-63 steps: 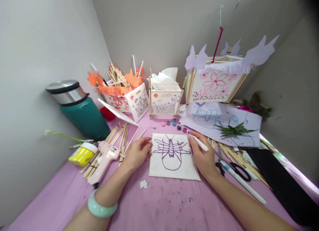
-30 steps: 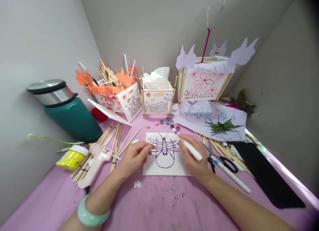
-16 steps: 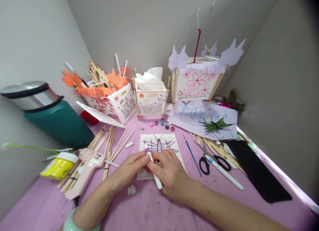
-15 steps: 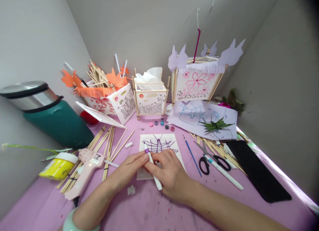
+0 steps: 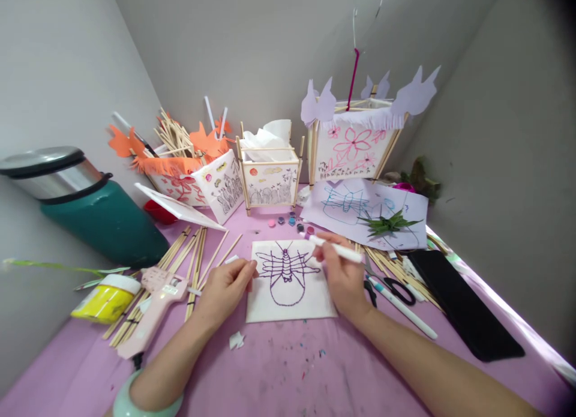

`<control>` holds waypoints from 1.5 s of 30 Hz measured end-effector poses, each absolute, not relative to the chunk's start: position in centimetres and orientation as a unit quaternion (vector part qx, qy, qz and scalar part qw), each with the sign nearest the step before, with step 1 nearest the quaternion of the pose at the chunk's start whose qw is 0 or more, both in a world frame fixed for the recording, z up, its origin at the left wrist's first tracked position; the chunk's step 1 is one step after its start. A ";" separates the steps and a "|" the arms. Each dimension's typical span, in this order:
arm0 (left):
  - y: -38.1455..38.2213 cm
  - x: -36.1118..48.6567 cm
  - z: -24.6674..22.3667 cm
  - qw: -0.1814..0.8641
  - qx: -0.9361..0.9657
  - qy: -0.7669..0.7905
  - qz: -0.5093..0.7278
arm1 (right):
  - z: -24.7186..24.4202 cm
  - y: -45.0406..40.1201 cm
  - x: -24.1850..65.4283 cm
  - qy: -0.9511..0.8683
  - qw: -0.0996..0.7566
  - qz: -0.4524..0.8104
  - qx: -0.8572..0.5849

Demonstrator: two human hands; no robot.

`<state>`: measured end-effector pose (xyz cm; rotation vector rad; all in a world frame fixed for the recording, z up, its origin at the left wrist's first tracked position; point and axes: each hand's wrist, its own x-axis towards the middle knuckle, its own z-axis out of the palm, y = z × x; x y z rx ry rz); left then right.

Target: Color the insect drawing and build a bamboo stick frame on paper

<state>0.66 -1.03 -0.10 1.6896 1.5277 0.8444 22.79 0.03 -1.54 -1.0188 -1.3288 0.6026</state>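
A square white panel lies flat on the pink-purple table cover, with a purple line-drawn winged insect on it. In my right hand is a white marker with a purple collar, tilted so its tip points left over the panel's upper right corner. The fingers pinch the barrel, and the tip looks lifted off the drawing. My left hand rests by the panel's left edge, its fingers curled together with nothing visible in them. Just behind it, a white marker cap is partly hidden.
Scissors, a teal-tipped marker and a black phone lie to the right. Leftward are a pink glue gun, a yellow paint jar, stick bundles and a teal tumbler. Decorated stick-framed boxes stand behind.
My hands have moved apart, uncovering the drawing's lower part. The right one carried the marker up and right, turning it to point left; the left drew back, and its fingers curled.
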 end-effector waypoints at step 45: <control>0.1 -0.8 -1.6 0.177 0.674 0.642 0.318 | -3.1 2.3 24.8 -0.550 0.586 0.235 -0.548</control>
